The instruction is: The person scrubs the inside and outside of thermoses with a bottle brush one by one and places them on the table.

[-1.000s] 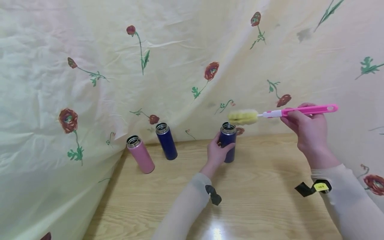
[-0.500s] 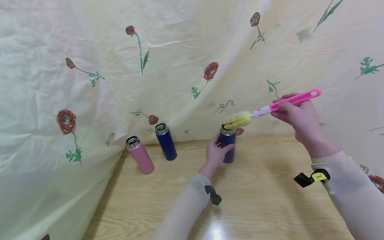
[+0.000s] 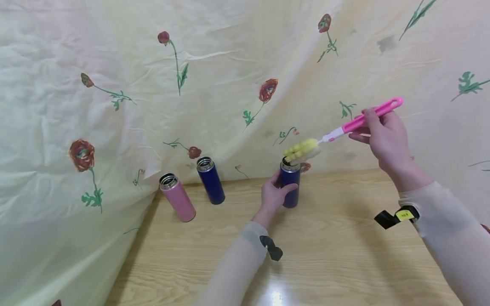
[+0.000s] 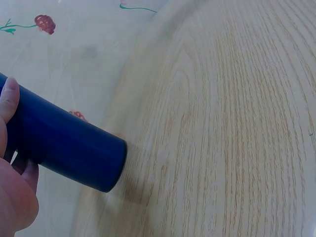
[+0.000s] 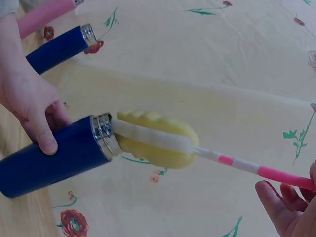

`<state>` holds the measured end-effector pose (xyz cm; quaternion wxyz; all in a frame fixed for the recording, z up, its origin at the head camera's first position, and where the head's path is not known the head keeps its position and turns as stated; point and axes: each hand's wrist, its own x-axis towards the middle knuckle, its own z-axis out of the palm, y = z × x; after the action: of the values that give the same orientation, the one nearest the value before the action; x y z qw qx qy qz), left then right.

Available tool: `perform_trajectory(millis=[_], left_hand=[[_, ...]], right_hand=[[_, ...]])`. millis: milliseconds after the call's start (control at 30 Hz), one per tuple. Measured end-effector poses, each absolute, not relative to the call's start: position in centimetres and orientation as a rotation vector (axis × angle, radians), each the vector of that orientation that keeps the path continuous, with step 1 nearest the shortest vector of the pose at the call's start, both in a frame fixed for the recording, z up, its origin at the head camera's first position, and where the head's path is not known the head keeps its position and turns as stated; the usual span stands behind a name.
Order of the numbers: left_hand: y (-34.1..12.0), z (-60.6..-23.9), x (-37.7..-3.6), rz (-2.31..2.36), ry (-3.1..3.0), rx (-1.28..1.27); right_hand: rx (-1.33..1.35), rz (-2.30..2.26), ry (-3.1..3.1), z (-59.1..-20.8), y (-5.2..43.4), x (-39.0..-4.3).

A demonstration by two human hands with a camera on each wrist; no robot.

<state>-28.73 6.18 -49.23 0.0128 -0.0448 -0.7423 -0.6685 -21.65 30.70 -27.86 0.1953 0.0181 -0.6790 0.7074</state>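
My left hand (image 3: 273,193) grips a dark blue flask (image 3: 289,185) that stands upright on the wooden table (image 3: 337,255) near the back. The same flask (image 4: 64,140) fills the left wrist view, with my left hand (image 4: 12,173) wrapped around it. My right hand (image 3: 383,136) holds the pink handle of a bottle brush (image 3: 360,121), tilted down to the left. Its yellow sponge head (image 3: 301,150) touches the flask's steel mouth. In the right wrist view the sponge head (image 5: 155,138) sits at the flask's rim (image 5: 102,134), its tip just entering.
A second dark blue flask (image 3: 210,180) and a pink flask (image 3: 178,197) stand open-topped at the back left of the table. A cream cloth with red flowers (image 3: 172,85) hangs behind and to the left. Bare wood lies in front.
My right hand has risen and tipped the brush from level to slanting down. The sponge head has come down onto the flask's mouth. The left hand and flask stayed put.
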Motion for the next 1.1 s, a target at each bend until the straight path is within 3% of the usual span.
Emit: perform_trajectory(millis=[300,767,1100], left_hand=[[5.8,-49.3,-29.0,-2.099,-2.35,-0.156],[5.8,-49.1,-29.4,-2.131,-2.329,-0.204],[5.5,-49.6,-29.2,-2.124,-2.331,-0.223]], right_hand=[[-0.007,1.923,-1.84,-25.1,30.5,-23.6],[-0.218,1.028,-2.402,-20.4,27.5,-25.0],[-0.03,0.848,-2.433,-19.8,24.7,-26.3]])
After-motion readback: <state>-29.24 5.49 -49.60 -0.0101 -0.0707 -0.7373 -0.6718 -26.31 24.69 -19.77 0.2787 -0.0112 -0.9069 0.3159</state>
